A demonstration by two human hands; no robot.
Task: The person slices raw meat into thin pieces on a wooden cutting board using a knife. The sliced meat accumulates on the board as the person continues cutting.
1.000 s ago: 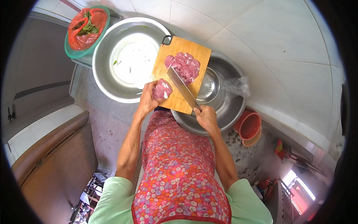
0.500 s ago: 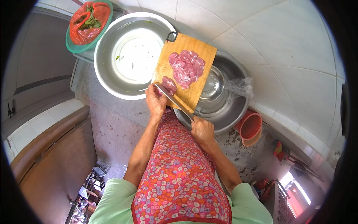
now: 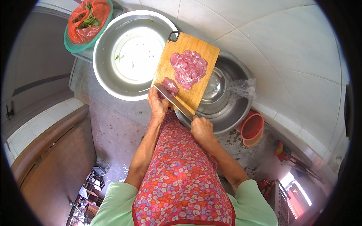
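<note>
My right hand (image 3: 202, 130) is closed round the handle of a kitchen knife (image 3: 174, 101), its blade slanting up and left across the near end of a wooden cutting board (image 3: 196, 98). At the board's near left corner my left hand (image 3: 157, 102) is closed on a piece of raw meat (image 3: 170, 86), partly hidden by the blade and fingers. The blade lies over this piece. Farther up the board rests a pile of sliced raw meat (image 3: 189, 69), apart from the knife.
The board bridges a large metal basin of water (image 3: 109, 81) on the left and a grey basin (image 3: 235, 122) on the right. Inside the grey basin are a metal bowl (image 3: 214, 86) and a clear plastic bag (image 3: 242, 89). Farther off sit a green basket (image 3: 71, 46) and a red bucket (image 3: 252, 126).
The knife and my right hand have shifted slightly left, the blade tip now nearer the board's left edge. My left hand stays on the meat. The pile looks unchanged.
</note>
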